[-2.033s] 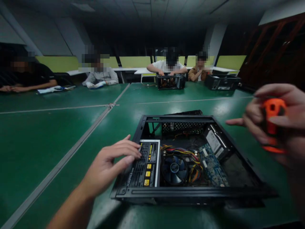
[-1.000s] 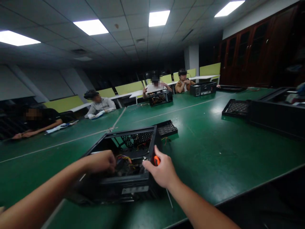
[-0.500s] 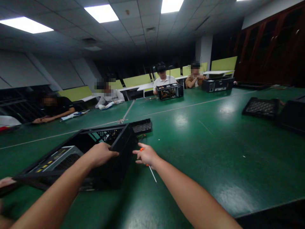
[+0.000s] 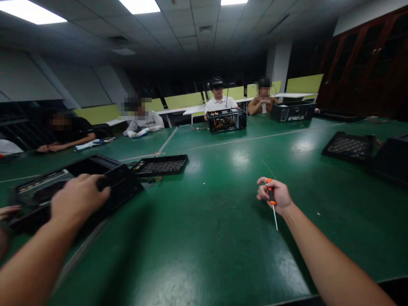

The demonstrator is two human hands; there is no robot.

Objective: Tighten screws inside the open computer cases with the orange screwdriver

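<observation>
My left hand is closed over the near top edge of a black computer case, at the left of the table. The case is open on top and blurred. Part of its inside shows past my wrist, but my forearm hides the near side. Over the right half of the table, my right hand holds a screwdriver with an orange and black handle. Its thin shaft points down, towards me. Another person's hand is at the far left end of the case.
A black front panel with mesh lies beyond the case, with thin cables near it. Another mesh panel and a dark case are at the right. Several people sit across the green table, two behind computer cases.
The computer case has shifted left and away with my left hand on it. My right hand has moved right, away from the case, carrying the screwdriver. The mesh panel now shows more fully.
</observation>
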